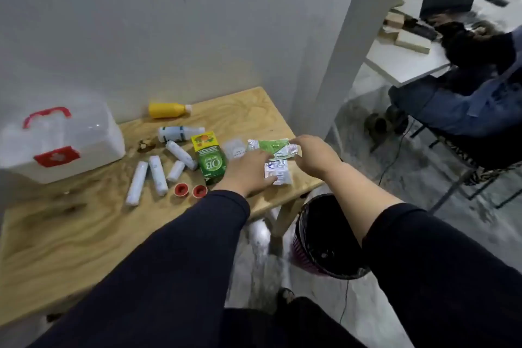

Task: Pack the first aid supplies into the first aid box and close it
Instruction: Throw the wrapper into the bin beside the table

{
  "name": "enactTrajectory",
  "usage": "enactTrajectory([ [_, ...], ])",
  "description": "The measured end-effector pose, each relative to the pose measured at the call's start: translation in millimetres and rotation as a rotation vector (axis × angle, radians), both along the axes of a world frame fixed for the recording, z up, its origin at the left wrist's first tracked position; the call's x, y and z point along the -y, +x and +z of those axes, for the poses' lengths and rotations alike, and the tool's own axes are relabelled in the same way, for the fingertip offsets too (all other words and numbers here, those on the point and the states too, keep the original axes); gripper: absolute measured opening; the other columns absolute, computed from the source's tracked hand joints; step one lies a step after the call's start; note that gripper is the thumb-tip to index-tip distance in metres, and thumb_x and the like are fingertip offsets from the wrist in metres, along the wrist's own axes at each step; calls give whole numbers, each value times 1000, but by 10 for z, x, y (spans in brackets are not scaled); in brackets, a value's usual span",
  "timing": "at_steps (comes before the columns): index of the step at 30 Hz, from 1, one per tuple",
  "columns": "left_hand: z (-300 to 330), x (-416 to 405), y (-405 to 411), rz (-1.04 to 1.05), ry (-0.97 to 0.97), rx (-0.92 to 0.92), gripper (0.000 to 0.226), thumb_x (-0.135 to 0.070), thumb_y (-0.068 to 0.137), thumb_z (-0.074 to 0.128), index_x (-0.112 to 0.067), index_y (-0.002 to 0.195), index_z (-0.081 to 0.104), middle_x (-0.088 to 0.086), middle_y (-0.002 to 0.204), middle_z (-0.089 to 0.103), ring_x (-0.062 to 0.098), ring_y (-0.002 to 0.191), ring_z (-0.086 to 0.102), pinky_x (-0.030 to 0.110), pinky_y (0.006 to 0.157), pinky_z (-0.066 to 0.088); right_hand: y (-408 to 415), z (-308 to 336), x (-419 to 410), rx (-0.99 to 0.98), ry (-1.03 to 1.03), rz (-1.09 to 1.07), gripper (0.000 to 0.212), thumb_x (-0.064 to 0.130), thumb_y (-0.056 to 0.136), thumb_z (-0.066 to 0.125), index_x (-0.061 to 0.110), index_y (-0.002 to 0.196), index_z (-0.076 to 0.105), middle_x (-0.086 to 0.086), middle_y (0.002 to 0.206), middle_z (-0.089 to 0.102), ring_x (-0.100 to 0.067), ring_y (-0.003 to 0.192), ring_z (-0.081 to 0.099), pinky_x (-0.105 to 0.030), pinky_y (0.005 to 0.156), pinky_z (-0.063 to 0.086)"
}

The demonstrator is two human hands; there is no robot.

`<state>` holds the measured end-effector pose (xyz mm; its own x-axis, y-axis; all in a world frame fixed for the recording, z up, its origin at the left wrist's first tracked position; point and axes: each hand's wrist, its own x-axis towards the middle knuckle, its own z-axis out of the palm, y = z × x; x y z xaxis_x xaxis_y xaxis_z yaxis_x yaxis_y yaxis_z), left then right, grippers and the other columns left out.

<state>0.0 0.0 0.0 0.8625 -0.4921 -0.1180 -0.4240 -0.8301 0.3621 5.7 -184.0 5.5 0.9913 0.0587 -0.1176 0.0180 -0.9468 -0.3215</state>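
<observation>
Both hands are out over the right end of the wooden desk (84, 223) now. My left hand (248, 171) lies palm down, fingers spread flat on a white sachet (279, 174) near the desk's right edge, pressing rather than gripping. My right hand (313, 155) pinches the corner of a green-and-white sachet (271, 147) between thumb and fingertips, just beyond the white one.

First aid box (56, 141), white with a red handle and red clasp, sits shut at the far left of the desk, well apart from both hands. Between box and hands, the supplies lie loose: a green carton (210, 161) just left of my left hand, four white bandage rolls (158, 175) scattered left of that, two small red caps (190, 190) on the near side. A white bottle (179, 133) lies on its side farther back, a yellow bottle (169, 109) beyond it against the wall. A clear packet (234, 148) rests between carton and green sachet.

A dark bin (324, 234) stands on the floor under my right forearm.
</observation>
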Motion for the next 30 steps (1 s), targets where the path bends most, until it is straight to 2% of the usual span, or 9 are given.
enactTrajectory([
  [5,-385,333,28,17,8,-98,52,-48,83,66,-22,127,55,-3,125,57,20,116,55,39,88,49,296,-315,166,-33,-25,163,57,-4,82,46,15,136,47,-3,149,41,-21,137,38,-41,113,32],
  [7,-484,391,37,38,7,-80,41,-38,83,67,-21,119,60,-3,116,60,21,109,57,39,82,51,430,-460,211,-55,-53,251,64,-8,81,44,15,140,42,-2,154,32,-20,143,29,-43,117,23],
  [8,-490,411,26,53,-2,-63,37,-30,83,66,-20,118,61,-2,116,61,21,109,57,39,79,51,464,-520,218,-67,-66,286,64,-8,81,44,15,141,40,-3,154,32,-21,142,30,-43,116,26],
  [11,-544,449,-7,106,-27,-44,34,-13,83,60,-17,117,64,0,118,63,23,110,56,38,77,51,473,-683,237,-16,-86,302,56,-5,82,46,12,135,48,-8,144,47,-29,129,45,-43,100,45],
  [15,-555,482,-2,148,-18,-53,36,-8,83,58,-18,117,66,2,117,65,27,111,58,42,83,51,418,-777,279,99,-100,242,34,-4,82,51,9,112,62,-10,115,63,-32,109,53,-38,77,49],
  [20,-434,582,84,237,-24,-39,26,-12,88,56,-20,110,68,3,114,68,30,108,61,36,79,47,338,-587,431,113,51,-38,17,9,86,50,6,91,65,-20,91,65,-39,86,60,-34,63,39],
  [24,-146,939,204,231,-117,2,28,-14,92,53,-18,116,68,9,112,69,33,104,61,33,74,44,148,-295,747,205,238,-317,23,12,86,53,15,109,60,-19,98,69,-38,90,62,-41,72,53],
  [26,-54,1180,219,231,-226,-3,31,-15,92,52,-21,117,68,8,113,70,31,103,62,33,75,46,28,-192,945,226,259,-429,24,11,85,54,16,108,58,-19,99,68,-38,91,62,-42,74,54],
  [30,-94,1692,80,229,-363,-98,20,-14,88,51,-9,97,69,13,93,70,34,91,63,35,72,51,-339,-149,1385,132,245,-613,23,12,85,55,16,107,61,-18,103,67,-38,95,61,-40,78,51],
])
